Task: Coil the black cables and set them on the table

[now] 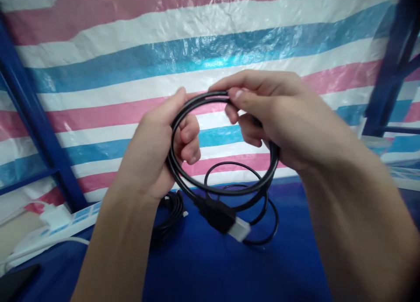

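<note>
Between my two hands a black USB cable (226,191) is looped into a ring above the blue table. My left hand (164,144) grips the ring's left side, thumb on top and fingers curled inside the loop. At the upper right, my right hand (265,105) pinches the strands between thumb and forefinger, the other fingers bent. The cable's USB plug (226,221), with a black housing and pale metal end, hangs below the ring. Looser turns of black cable (274,225) trail behind it, down to the table.
Another coiled black cable (170,212) lies on the blue table (243,271), partly behind my left wrist. A white power strip (55,232) with a plugged-in adapter (55,215) sits at left, near a dark flat object (19,280). Behind hangs a striped plastic sheet (210,43) between blue metal posts (36,114).
</note>
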A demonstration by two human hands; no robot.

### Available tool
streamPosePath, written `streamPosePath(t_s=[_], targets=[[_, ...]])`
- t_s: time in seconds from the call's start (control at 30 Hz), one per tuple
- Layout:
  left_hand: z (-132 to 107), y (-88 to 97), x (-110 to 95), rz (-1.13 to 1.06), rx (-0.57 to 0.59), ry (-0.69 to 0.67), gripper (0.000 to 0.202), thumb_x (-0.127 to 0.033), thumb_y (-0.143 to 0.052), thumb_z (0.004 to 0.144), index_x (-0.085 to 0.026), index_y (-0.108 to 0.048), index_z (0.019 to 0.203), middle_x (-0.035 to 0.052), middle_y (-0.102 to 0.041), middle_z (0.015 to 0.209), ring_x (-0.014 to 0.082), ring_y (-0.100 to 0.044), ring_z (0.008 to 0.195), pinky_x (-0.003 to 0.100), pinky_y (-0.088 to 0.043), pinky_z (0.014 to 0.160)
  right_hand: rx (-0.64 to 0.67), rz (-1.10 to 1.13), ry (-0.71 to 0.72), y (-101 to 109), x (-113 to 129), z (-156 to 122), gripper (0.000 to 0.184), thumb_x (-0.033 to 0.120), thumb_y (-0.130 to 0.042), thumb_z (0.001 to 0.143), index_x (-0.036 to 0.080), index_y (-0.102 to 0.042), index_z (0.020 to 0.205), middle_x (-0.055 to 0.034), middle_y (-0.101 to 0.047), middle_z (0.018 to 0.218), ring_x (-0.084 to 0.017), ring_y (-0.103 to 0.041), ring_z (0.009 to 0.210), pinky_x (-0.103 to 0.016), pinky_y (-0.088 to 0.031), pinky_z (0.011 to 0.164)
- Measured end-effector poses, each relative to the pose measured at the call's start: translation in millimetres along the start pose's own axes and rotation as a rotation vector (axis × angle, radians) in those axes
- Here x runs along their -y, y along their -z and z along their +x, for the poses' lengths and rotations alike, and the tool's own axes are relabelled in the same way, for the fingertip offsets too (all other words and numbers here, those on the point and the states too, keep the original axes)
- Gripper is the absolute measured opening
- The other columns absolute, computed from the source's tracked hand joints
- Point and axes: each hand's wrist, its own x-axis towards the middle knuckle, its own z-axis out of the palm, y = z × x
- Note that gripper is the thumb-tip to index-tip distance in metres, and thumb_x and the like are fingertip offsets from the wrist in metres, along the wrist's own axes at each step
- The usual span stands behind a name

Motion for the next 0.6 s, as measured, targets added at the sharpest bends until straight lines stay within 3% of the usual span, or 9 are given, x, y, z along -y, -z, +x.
streamPosePath(t_s=[0.1, 0.2, 0.27, 0.33, 0.47, 0.53, 0.6], targets=[[0.6, 3.3, -1.0, 0.023, -0.01, 0.06, 0.028, -0.025, -0.041, 0.092, -0.017, -0.046, 0.066, -0.0088, -0.025, 0.041, 0.0023, -0.017, 0.027, 0.017, -0.017, 0.03, 0.048, -0.074, 0.035, -6.1, -0.5, -1.2, 0.024, 0.009, -0.047, 0.085, 0.018, -0.069, 0.085, 0.0015, -0.051, 0.062, -0.004, -0.038, 0.042, -0.016, -0.025, 0.035], [1.5, 7.8, -3.8, -0.068, -0.059, -0.04, 0.03, -0.023, -0.038, 0.093, -0.018, -0.044, 0.064, -0.0093, -0.016, 0.04, 0.0033, -0.012, 0.029, 0.018, -0.013, 0.031, 0.069, 0.211, -0.004, -12.6, 0.6, -1.3, 0.018, 0.021, -0.049, 0.089, 0.018, -0.065, 0.096, 0.0012, -0.056, 0.069, -0.004, -0.038, 0.04, -0.018, -0.029, 0.035], [2.9, 12.3, -4.8, -0.198, -0.14, -0.119, 0.033, -0.021, -0.034, 0.095, -0.018, -0.039, 0.062, -0.0088, -0.014, 0.041, 0.0038, -0.011, 0.03, 0.018, -0.013, 0.032, 0.119, 0.498, -0.079, -18.2, 1.4, -0.8, 0.019, 0.032, -0.047, 0.092, 0.022, -0.06, 0.101, 0.0014, -0.061, 0.076, -0.006, -0.045, 0.043, -0.019, -0.037, 0.038], [5.0, 17.3, -3.9, -0.345, -0.279, -0.158, 0.036, -0.02, -0.029, 0.096, -0.019, -0.031, 0.059, -0.0082, -0.013, 0.042, 0.0038, -0.013, 0.031, 0.018, -0.016, 0.033, 0.155, 0.69, -0.15, -26.6, 0.4, -0.9, 0.021, 0.036, -0.043, 0.094, 0.023, -0.058, 0.093, 0.0024, -0.065, 0.084, -0.008, -0.055, 0.052, -0.021, -0.046, 0.049], [6.3, 23.4, -1.9, -0.524, -0.574, -0.22, 0.036, -0.012, -0.026, 0.093, -0.018, -0.017, 0.059, -0.0072, -0.011, 0.041, 0.0042, -0.015, 0.033, 0.017, -0.023, 0.035, 0.195, 0.772, -0.129, -49.7, -6.2, -4.4, 0.034, 0.042, -0.038, 0.094, 0.019, -0.059, 0.079, -0.0002, -0.067, 0.092, -0.013, -0.065, 0.077, -0.028, -0.052, 0.081], [4.0, 24.1, -4.2, -0.517, -0.629, -0.273, 0.034, -0.01, -0.025, 0.092, -0.018, -0.017, 0.059, -0.0075, -0.011, 0.041, 0.0041, -0.014, 0.032, 0.016, -0.023, 0.034, 0.184, 0.78, -0.074, -59.1, -6.6, -7.0, 0.033, 0.047, -0.042, 0.092, 0.019, -0.057, 0.08, -0.0014, -0.067, 0.088, -0.015, -0.066, 0.08, -0.031, -0.051, 0.086], [0.5, 25.1, -7.8, -0.492, -0.606, -0.242, 0.034, -0.02, -0.027, 0.094, -0.017, -0.019, 0.06, -0.0082, -0.012, 0.04, 0.0028, -0.015, 0.031, 0.014, -0.023, 0.034, 0.127, 0.789, -0.011, -65.3, -2.0, -9.8, 0.032, 0.051, -0.045, 0.089, 0.021, -0.054, 0.084, 0.0009, -0.064, 0.082, -0.015, -0.067, 0.075, -0.03, -0.052, 0.084]])
